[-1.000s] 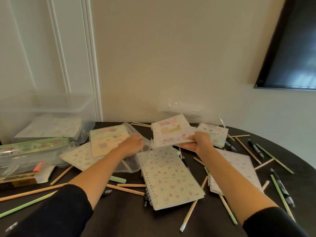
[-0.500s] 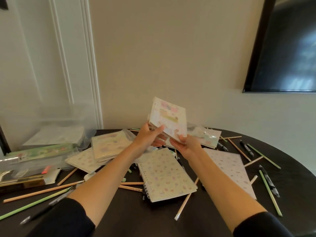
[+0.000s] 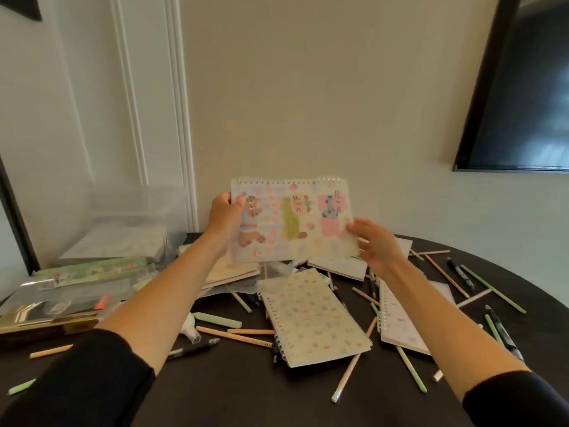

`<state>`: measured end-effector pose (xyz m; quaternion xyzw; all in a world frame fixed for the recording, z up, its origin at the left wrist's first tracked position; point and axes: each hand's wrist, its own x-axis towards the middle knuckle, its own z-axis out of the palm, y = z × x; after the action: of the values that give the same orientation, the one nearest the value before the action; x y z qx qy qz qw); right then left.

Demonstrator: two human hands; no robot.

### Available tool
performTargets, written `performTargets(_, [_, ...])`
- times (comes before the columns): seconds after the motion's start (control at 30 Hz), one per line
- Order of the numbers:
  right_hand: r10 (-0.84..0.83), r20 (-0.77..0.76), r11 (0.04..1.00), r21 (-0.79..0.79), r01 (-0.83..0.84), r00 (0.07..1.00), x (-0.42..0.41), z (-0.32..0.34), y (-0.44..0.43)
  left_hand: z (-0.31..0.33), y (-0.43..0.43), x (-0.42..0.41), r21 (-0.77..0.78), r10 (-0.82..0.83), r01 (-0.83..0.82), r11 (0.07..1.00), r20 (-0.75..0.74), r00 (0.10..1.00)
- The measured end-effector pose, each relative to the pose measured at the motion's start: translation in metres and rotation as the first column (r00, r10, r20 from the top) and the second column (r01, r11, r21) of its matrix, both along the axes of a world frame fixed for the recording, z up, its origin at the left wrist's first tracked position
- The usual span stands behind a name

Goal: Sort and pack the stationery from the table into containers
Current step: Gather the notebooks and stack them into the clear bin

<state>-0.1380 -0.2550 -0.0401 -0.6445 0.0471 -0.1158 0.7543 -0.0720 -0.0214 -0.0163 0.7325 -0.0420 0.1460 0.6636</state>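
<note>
I hold a spiral notebook with cartoon animals on its cover [image 3: 292,220] upright in the air above the table, cover facing me, spiral at the top. My left hand [image 3: 223,212] grips its left edge. My right hand [image 3: 374,243] touches its lower right corner with the fingers spread. Below lie more spiral notebooks: a dotted one [image 3: 311,318] in the middle, a white one [image 3: 409,315] to the right, others under my arms. Several wooden and green pencils [image 3: 237,335] and black pens [image 3: 460,272] are scattered over the dark round table [image 3: 215,389].
A clear plastic box [image 3: 129,223] stands at the back left with flat items inside. In front of it lie clear pouches and a flat packet [image 3: 61,300]. A dark screen [image 3: 523,87] hangs on the wall at right.
Both hands lifted the cartoon notebook from the pile and turned it upright to face me. My left hand left the clear pouch and took the notebook's left edge.
</note>
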Motion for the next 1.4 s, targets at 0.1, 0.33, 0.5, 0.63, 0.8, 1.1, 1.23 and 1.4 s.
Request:
performTargets(0.1, [0.116,-0.035,0.975,-0.189,-0.12,0.993,0.001,-0.002,0.004,0.003,0.008,0.013,0.141,-0.038,0.039,0.989,-0.009,0.999])
performTargets(0.33, [0.0,-0.153,0.987,0.156,0.024,0.988,0.01,-0.018,0.008,-0.01,0.031,0.012,0.6,-0.04,0.191,0.777,-0.255,0.966])
performTargets(0.5, [0.068,-0.271,0.994,0.101,-0.042,0.96,0.006,-0.025,0.007,-0.05,0.05,0.005,0.942,0.032,0.322,0.094,-0.326,0.945])
performTargets(0.63, [0.134,-0.324,0.977,-0.115,-0.18,0.936,-0.001,-0.022,0.011,-0.067,0.049,0.004,0.988,0.037,0.134,-0.081,-0.132,0.991])
performTargets(0.8, [0.141,-0.39,0.987,-0.017,-0.16,0.91,0.006,-0.025,0.016,-0.056,0.038,0.004,0.994,0.035,-0.073,0.086,0.07,0.997])
performTargets(1.1, [-0.153,-0.307,0.988,-0.054,0.143,0.939,0.029,-0.025,0.048,-0.049,0.026,0.004,0.994,0.084,-0.029,0.109,0.02,0.996])
performTargets(1.23, [-0.256,-0.26,0.966,-0.113,0.234,0.931,0.031,-0.035,0.056,-0.045,0.026,-0.004,1.0,0.083,-0.017,-0.021,0.019,0.996])
performTargets(1.4, [-0.289,-0.216,0.956,-0.116,0.27,0.932,0.032,-0.037,0.063,-0.04,0.031,-0.007,0.988,0.11,0.0,-0.155,0.017,0.994])
